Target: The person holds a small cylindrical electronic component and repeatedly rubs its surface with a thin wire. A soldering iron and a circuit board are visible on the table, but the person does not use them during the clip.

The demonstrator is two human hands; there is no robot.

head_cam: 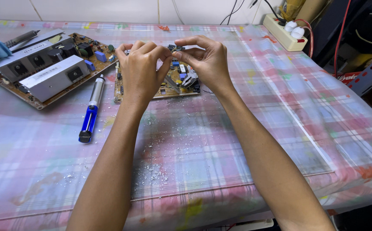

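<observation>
In the head view, both hands are meeting at the upper middle of the frame: the left hand [141,68] and the right hand [205,62] are each pinching one end of a small dark electronic component [175,48], fingertips closed narrowly on it, holding it in the air just above a small circuit board [169,87]. The step in hand looks like working the part's leads between the fingers; any next move would call for a fine, steady pinch and light bending force. Two circuit boards are lying on the worktop [237,141], the larger circuit board [45,68] at upper left; one blue desoldering pump [91,112] is lying between them, and one power strip [285,35] is sitting at upper right.
</observation>
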